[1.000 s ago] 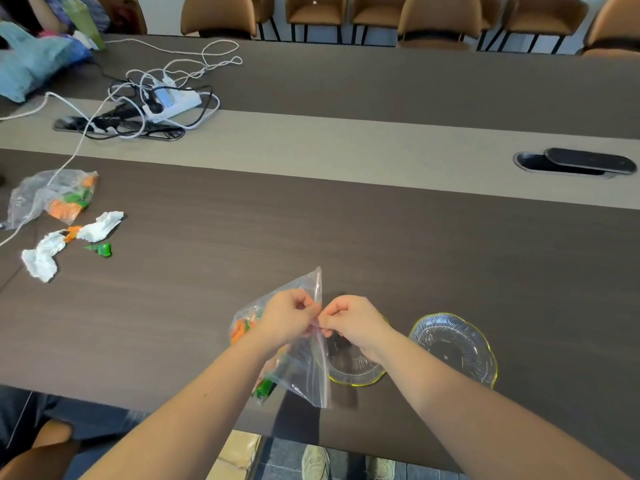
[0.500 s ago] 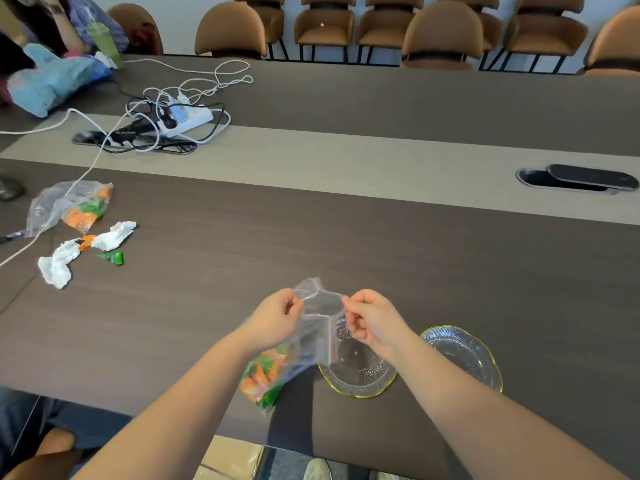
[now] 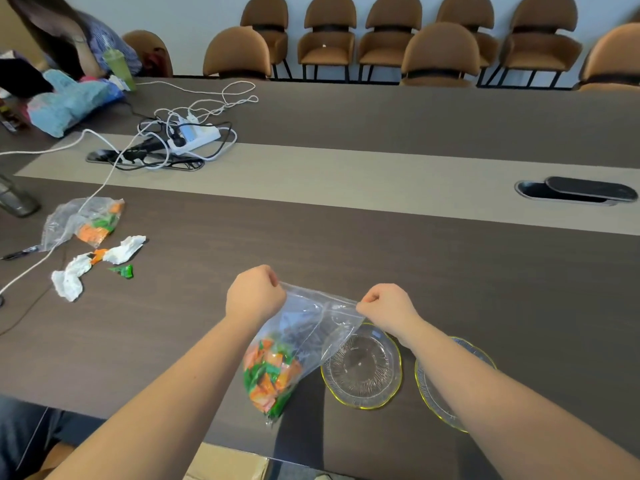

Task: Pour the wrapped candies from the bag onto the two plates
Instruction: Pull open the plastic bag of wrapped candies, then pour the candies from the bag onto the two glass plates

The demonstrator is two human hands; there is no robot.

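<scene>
A: Entry. The left hand (image 3: 254,295) and right hand (image 3: 387,305) had drawn apart since half a second earlier, each pinched shut on one corner of the clear zip-top plastic bag (image 3: 304,327), stretching its mouth wide between them.

B: Implication?

A: The seal appeared to be open, so pouring could follow. The orange and green wrapped candies (image 3: 268,377) sat bunched in the bag's low corner, hanging just above the dark wood-grain table (image 3: 450,271).

B: Pose?

A: Both fists knuckles-up, forearms reaching forward. The right wrist crossed above the near clear glass plate with yellow rim (image 3: 362,370); the second matching glass plate (image 3: 424,382) lay just beside it, partly hidden by the forearm. Both looked empty.
</scene>
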